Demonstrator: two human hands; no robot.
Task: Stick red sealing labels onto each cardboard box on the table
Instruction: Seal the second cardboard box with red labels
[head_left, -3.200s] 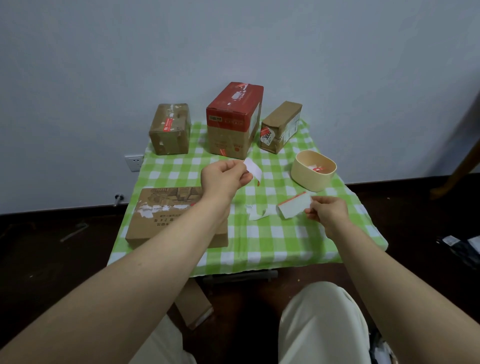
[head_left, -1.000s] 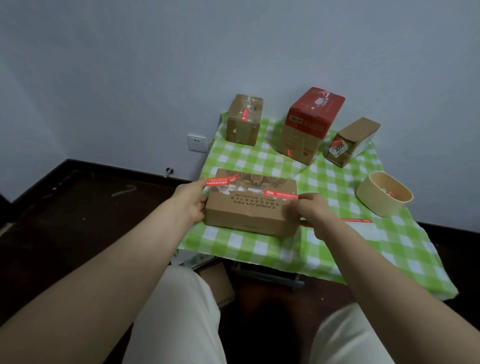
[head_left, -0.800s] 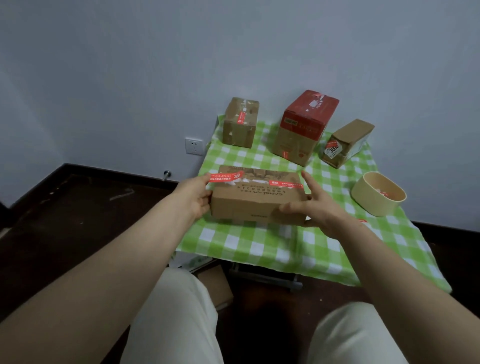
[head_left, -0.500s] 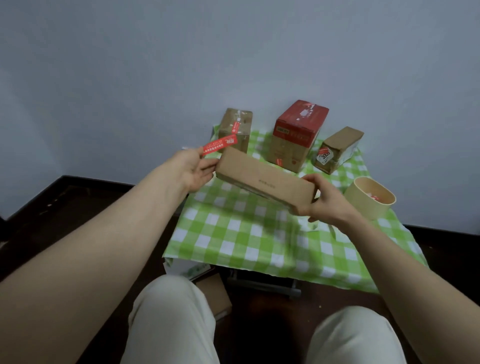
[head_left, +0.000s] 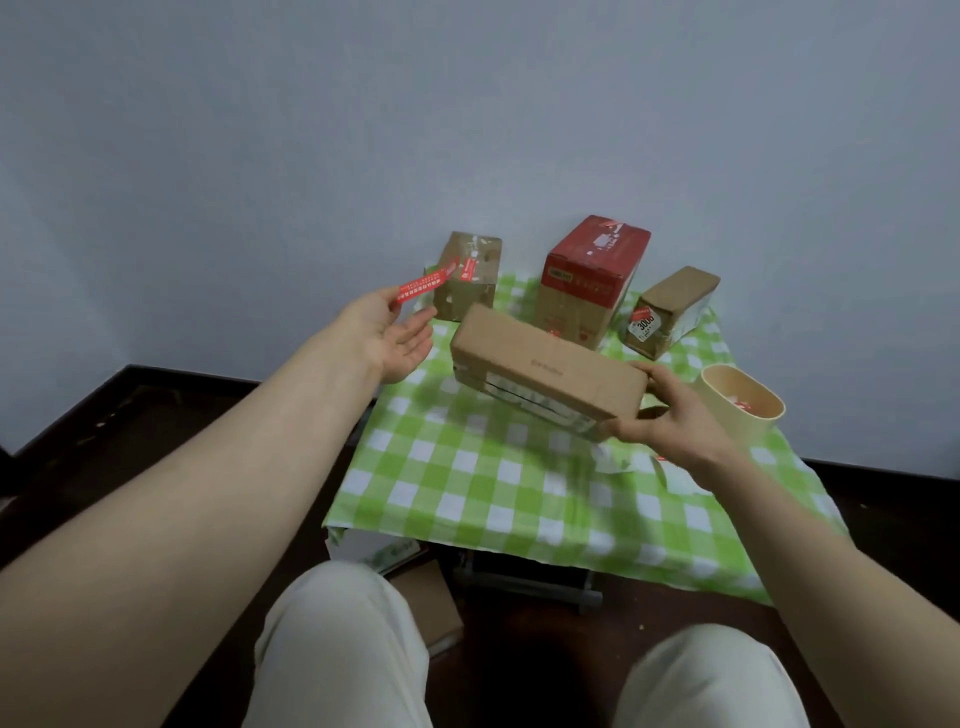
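Head view: small table (head_left: 519, 493) under a green-and-white check cloth, pushed against a plain pale wall (head_left: 467, 130); dark floor (head_left: 130, 415).

Left hand (head_left: 387, 332) palm-up, fingers loose. The red label (head_left: 423, 283), a narrow printed strip, sits on the thumb tip and looks stuck there rather than pinched. It's in the air near the small box (head_left: 467, 275).

Right hand (head_left: 670, 421) grips the near end of the flat box (head_left: 545, 371), thumb on top, fingers under. The box is plain brown card, tilted, clear of the cloth, white tape along its side.

At the back stand the small box with a red label, a tall red-topped box (head_left: 587, 280) and a tagged box (head_left: 670, 312). A round beige tub (head_left: 737, 410) is at right, contents unclear.

White scraps (head_left: 675, 475) are partly hidden by the right wrist. A carton (head_left: 431, 597) under the table is mostly hidden.
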